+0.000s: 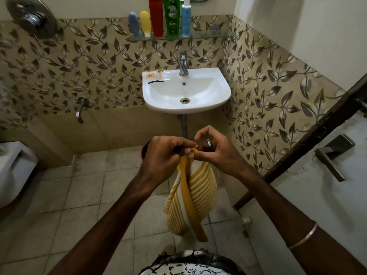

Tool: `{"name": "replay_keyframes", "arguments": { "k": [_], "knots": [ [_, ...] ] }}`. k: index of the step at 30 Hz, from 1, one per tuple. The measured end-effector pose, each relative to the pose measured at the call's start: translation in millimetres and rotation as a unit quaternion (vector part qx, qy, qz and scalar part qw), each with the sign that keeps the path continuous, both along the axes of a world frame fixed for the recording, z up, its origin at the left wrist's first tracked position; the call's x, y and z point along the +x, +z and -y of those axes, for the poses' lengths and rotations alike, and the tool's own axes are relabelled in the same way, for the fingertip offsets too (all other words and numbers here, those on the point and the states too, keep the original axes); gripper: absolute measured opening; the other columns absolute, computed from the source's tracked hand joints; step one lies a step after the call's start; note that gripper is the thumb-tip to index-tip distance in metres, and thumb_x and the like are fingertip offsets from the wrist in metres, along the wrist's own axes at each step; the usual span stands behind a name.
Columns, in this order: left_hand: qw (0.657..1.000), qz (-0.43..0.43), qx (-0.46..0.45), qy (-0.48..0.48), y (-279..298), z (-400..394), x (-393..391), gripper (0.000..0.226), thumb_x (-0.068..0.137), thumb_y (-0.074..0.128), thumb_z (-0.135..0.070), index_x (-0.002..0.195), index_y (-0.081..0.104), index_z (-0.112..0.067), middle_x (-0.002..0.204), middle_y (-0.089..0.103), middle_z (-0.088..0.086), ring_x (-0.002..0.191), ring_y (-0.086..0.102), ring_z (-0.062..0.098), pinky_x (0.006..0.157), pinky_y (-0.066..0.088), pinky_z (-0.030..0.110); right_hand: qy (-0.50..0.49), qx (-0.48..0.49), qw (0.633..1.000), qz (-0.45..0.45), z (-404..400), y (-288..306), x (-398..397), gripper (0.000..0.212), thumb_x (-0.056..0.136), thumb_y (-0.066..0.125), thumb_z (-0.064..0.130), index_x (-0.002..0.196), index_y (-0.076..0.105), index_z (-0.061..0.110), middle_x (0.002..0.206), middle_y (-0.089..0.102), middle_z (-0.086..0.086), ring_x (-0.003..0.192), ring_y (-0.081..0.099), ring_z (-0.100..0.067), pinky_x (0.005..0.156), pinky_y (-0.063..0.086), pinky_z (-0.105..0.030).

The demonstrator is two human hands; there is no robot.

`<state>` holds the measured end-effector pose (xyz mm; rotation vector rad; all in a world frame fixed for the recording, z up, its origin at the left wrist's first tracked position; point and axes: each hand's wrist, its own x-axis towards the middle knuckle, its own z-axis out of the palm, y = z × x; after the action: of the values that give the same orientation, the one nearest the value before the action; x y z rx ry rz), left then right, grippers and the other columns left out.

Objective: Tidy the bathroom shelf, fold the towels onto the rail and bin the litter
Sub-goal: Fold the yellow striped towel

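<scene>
The left hand (164, 153) pinched the top edge of the yellow and white striped towel (190, 199) with curled fingers. The right hand (215, 149), at 3 o'clock from it and touching it, pinched the same edge. The towel hung down toward 6 o'clock, over the floor tiles (83, 195). Up at 12 o'clock was the white sink (222, 90), with litter (155, 75) on its rim. Higher still, bottles (172, 16) stood on the glass shelf (208, 35).
</scene>
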<state>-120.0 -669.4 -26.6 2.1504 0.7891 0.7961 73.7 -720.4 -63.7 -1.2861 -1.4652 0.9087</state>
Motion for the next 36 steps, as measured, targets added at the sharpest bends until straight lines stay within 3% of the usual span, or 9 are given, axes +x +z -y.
{"name": "replay_keyframes", "arguments": {
  "k": [3,7,13,19,21,25,31,33,36],
  "knots": [
    [0.999,-0.004,0.036,-0.009,3.8,-4.7,-2.9,0.023,0.088,0.066,0.002,0.104,0.077,-0.010,0.099,0.077,0.002,0.090,0.072,0.008,0.077,0.061,0.031,0.056,-0.065,0.996,0.018,-1.8,0.2,10.3,0.052,0.081,0.081,0.011,0.127,0.060,0.018,0.106,0.069,0.008,0.090,0.071,-0.009,0.076,0.057,-0.024],
    [0.998,0.001,0.057,-0.003,5.3,-15.6,-9.0,0.026,0.088,0.063,0.005,0.102,0.077,-0.013,0.098,0.077,0.001,0.090,0.072,0.009,0.077,0.061,0.030,0.085,-0.112,0.989,0.054,-2.6,-5.8,17.4,0.041,0.082,0.080,0.014,0.121,0.066,0.017,0.116,0.069,-0.002,0.104,0.069,-0.016,0.087,0.059,-0.033],
    [0.995,0.016,0.088,0.034,6.6,-27.7,-14.2,0.032,0.088,0.060,0.010,0.105,0.077,-0.012,0.104,0.075,-0.002,0.097,0.070,0.007,0.084,0.059,0.026,0.088,-0.176,0.974,0.113,-1.5,-16.2,29.2,0.033,0.084,0.078,0.022,0.113,0.064,0.025,0.118,0.066,0.001,0.111,0.065,-0.015,0.094,0.056,-0.039],
    [0.992,0.058,0.073,0.088,7.0,-38.0,-19.9,0.035,0.086,0.057,0.013,0.103,0.077,-0.010,0.096,0.075,0.000,0.093,0.071,0.009,0.082,0.060,0.032,0.098,-0.237,0.944,0.210,3.5,-34.7,44.2,0.049,0.087,0.075,0.026,0.133,0.058,0.024,0.132,0.061,0.006,0.117,0.057,-0.008,0.095,0.051,-0.028],
    [0.987,0.072,0.066,0.128,10.1,-45.5,-25.6,0.036,0.085,0.057,0.012,0.102,0.077,-0.013,0.095,0.075,-0.003,0.091,0.070,0.002,0.082,0.058,0.025,0.102,-0.261,0.933,0.227,7.6,-44.1,50.7,0.052,0.088,0.073,0.025,0.137,0.055,0.023,0.133,0.061,0.007,0.114,0.057,-0.005,0.090,0.048,-0.020],
    [0.981,0.078,0.097,0.148,16.0,-56.9,-35.5,0.032,0.088,0.057,0.012,0.105,0.074,-0.009,0.098,0.072,-0.002,0.090,0.066,-0.012,0.080,0.053,0.009,0.068,-0.283,0.929,0.228,15.2,-62.1,62.5,0.053,0.088,0.073,0.027,0.138,0.054,0.026,0.128,0.062,0.009,0.116,0.059,-0.009,0.093,0.050,-0.027],
    [0.980,0.058,0.105,0.158,8.2,-61.2,-39.3,0.033,0.088,0.056,0.013,0.105,0.074,-0.009,0.097,0.071,-0.003,0.088,0.064,-0.015,0.079,0.051,0.006,-0.064,-0.177,0.943,0.272,16.4,-62.6,80.1,0.062,0.083,0.079,0.019,0.137,0.050,0.033,0.112,0.060,0.018,0.097,0.063,0.001,0.067,0.048,-0.009],
    [0.979,0.062,0.096,0.167,5.2,-64.8,-42.8,0.035,0.089,0.056,0.013,0.106,0.074,-0.012,0.098,0.072,-0.002,0.089,0.065,-0.013,0.080,0.052,0.008,-0.096,-0.103,0.943,0.301,18.3,-59.0,86.5,0.064,0.083,0.080,0.017,0.137,0.049,0.029,0.114,0.068,0.006,0.096,0.069,-0.007,0.072,0.058,-0.019],
    [0.977,0.073,0.079,0.182,2.7,-73.5,-51.6,0.036,0.091,0.055,0.010,0.107,0.071,-0.018,0.101,0.072,0.000,0.093,0.066,-0.004,0.083,0.056,0.015,-0.124,0.042,0.924,0.360,21.8,-55.2,91.5,0.044,0.084,0.078,0.012,0.124,0.059,0.014,0.109,0.074,-0.008,0.095,0.073,-0.019,0.077,0.062,-0.032]
  ]
}}
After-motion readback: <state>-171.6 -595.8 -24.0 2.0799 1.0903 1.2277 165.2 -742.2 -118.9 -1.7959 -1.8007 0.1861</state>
